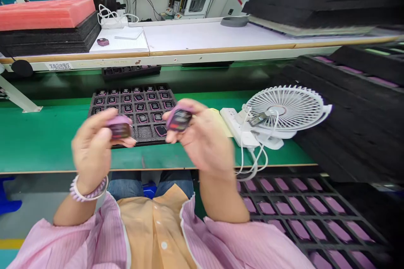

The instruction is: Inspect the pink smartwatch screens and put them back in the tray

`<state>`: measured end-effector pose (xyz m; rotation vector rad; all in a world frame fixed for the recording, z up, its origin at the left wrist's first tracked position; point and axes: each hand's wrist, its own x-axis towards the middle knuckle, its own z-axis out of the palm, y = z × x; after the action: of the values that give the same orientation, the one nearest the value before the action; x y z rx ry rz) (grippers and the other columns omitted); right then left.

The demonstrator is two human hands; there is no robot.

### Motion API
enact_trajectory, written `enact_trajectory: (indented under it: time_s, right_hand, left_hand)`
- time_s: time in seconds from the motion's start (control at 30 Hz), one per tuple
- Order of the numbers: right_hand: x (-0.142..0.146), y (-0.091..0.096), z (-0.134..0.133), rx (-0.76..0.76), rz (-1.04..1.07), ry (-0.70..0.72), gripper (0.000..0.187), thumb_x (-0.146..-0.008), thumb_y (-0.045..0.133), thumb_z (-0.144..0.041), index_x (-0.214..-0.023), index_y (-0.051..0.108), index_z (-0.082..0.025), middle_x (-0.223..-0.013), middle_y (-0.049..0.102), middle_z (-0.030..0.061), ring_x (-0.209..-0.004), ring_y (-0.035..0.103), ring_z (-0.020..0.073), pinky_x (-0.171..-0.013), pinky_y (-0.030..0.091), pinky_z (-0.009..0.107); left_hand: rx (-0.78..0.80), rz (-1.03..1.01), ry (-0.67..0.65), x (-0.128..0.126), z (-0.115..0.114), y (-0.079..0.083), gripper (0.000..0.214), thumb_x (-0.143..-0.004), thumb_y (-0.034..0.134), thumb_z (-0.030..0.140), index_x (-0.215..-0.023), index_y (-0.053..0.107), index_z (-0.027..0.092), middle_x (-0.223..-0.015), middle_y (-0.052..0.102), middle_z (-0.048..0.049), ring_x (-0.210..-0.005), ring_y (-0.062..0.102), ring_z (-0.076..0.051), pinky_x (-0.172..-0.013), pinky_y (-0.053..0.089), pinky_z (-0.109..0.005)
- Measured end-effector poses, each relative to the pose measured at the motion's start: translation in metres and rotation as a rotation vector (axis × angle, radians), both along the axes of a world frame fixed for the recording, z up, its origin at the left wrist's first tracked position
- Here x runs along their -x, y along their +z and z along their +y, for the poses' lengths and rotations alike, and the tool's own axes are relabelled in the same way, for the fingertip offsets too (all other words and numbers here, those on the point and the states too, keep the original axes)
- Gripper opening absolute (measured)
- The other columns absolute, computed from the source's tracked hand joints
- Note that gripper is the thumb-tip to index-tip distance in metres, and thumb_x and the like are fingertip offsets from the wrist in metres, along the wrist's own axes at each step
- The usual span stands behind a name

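Above the near edge of a black foam tray (144,133), my left hand (93,145) grips a small purple device (120,128) with a dark face. Another purple device (179,118), its dark screen turned toward me, is pinched in the fingers of my right hand (210,141). Both hands are somewhat blurred, and the two devices are apart. Similar devices with dark screens sit in most of the tray's pockets; a front pocket between my hands shows bare foam.
A white fan (284,107) and power strip (236,124) with cables stand right of my hands on the green bench (47,134). Lower right, a larger tray (303,214) holds purple pieces. Black foam trays (334,113) are stacked at right. A shelf (202,40) spans the back; a person's head shows beyond.
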<state>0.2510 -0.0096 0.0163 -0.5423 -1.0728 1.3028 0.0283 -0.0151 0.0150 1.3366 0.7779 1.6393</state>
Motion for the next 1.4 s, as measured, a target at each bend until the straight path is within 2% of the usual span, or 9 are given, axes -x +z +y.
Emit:
enact_trajectory:
  time_s: [0.2, 0.33, 0.53, 0.73, 0.87, 1.0, 1.2, 1.3, 1.4]
  right_hand:
    - [0.027, -0.076, 0.001, 0.301, 0.053, 0.156, 0.049, -0.084, 0.091, -0.047, -0.119, 0.065, -0.023, -0.097, 0.077, 0.0019, -0.062, 0.066, 0.0126, -0.061, 0.056, 0.026]
    - [0.029, -0.097, -0.005, 0.328, 0.004, 0.09, 0.045, -0.083, 0.092, -0.046, -0.11, 0.065, -0.022, -0.09, 0.076, 0.0014, -0.056, 0.06, 0.0106, -0.053, 0.048, 0.023]
    - [0.029, -0.105, -0.002, 0.404, 0.018, 0.12, 0.045, -0.082, 0.078, -0.032, -0.123, 0.064, -0.022, -0.098, 0.078, 0.003, -0.062, 0.067, 0.0144, -0.063, 0.054, 0.029]
    - [0.026, -0.117, 0.012, 0.281, -0.142, 0.213, 0.072, -0.082, 0.074, -0.024, -0.147, 0.045, -0.028, -0.117, 0.073, 0.0044, -0.075, 0.07, 0.0159, -0.075, 0.059, 0.034]
    - [0.024, -0.123, 0.05, 0.035, -0.578, 0.089, 0.062, -0.089, 0.065, -0.026, -0.149, 0.046, -0.023, -0.12, 0.067, 0.0081, -0.078, 0.068, 0.0188, -0.082, 0.061, 0.04]
    - [0.024, -0.116, 0.088, -0.292, -1.17, -0.15, 0.05, -0.087, 0.07, -0.02, -0.137, 0.065, -0.015, -0.125, 0.062, 0.0161, -0.113, 0.063, 0.0324, -0.104, 0.053, 0.052]
    - [0.01, -0.106, 0.089, -0.393, -1.479, -0.163, 0.053, -0.101, 0.069, -0.039, -0.15, 0.064, -0.017, -0.145, 0.055, 0.0201, -0.13, 0.051, 0.0388, -0.107, 0.046, 0.054]
    - [-0.015, -0.109, 0.082, -0.291, -1.462, -0.42, 0.045, -0.108, 0.058, -0.04, -0.147, 0.066, -0.02, -0.138, 0.059, 0.0188, -0.126, 0.053, 0.0374, -0.104, 0.045, 0.053]
    - [-0.042, -0.117, 0.076, 0.046, -1.555, -0.703, 0.039, -0.108, 0.056, -0.041, -0.128, 0.074, -0.013, -0.124, 0.061, 0.0222, -0.121, 0.054, 0.0421, -0.1, 0.043, 0.057]
  left_hand:
    - [0.475, 0.04, -0.219, -0.015, -0.005, -0.074, 0.053, -0.083, 0.086, 0.057, -0.113, 0.073, 0.014, -0.082, 0.076, -0.0035, -0.05, 0.071, -0.015, -0.048, 0.064, -0.025]
    - [0.555, 0.069, -0.197, -0.013, -0.013, -0.095, 0.051, -0.079, 0.09, 0.052, -0.108, 0.072, 0.014, -0.079, 0.073, -0.0006, -0.046, 0.063, -0.009, -0.044, 0.055, -0.017]
    - [0.493, 0.088, -0.201, -0.011, -0.009, -0.093, 0.065, -0.08, 0.089, 0.034, -0.136, 0.06, 0.018, -0.103, 0.074, -0.0045, -0.064, 0.067, -0.008, -0.06, 0.062, -0.019]
    - [0.442, 0.227, -0.177, 0.003, 0.014, -0.104, 0.071, -0.085, 0.079, 0.031, -0.147, 0.046, 0.021, -0.124, 0.069, -0.0097, -0.076, 0.072, -0.013, -0.075, 0.065, -0.029]
    - [0.202, 0.754, 0.047, 0.018, 0.051, -0.101, 0.053, -0.088, 0.075, 0.024, -0.138, 0.057, 0.019, -0.122, 0.069, -0.0113, -0.1, 0.069, -0.024, -0.097, 0.06, -0.044]
    - [0.104, 1.378, 0.224, 0.024, 0.075, -0.086, 0.048, -0.092, 0.079, 0.028, -0.138, 0.066, 0.021, -0.134, 0.062, -0.0161, -0.128, 0.053, -0.038, -0.109, 0.046, -0.055]
    - [0.139, 1.556, 0.261, 0.016, 0.073, -0.076, 0.066, -0.096, 0.078, 0.038, -0.155, 0.056, 0.021, -0.138, 0.056, -0.0194, -0.125, 0.05, -0.039, -0.102, 0.046, -0.052]
    - [0.078, 1.444, 0.297, -0.005, 0.071, -0.077, 0.043, -0.1, 0.072, 0.037, -0.141, 0.069, 0.024, -0.128, 0.061, -0.0153, -0.12, 0.051, -0.035, -0.1, 0.045, -0.048]
    - [0.033, 1.401, 0.182, -0.04, 0.075, -0.082, 0.024, -0.102, 0.07, 0.036, -0.119, 0.079, 0.023, -0.119, 0.065, -0.0135, -0.117, 0.053, -0.034, -0.097, 0.044, -0.047]
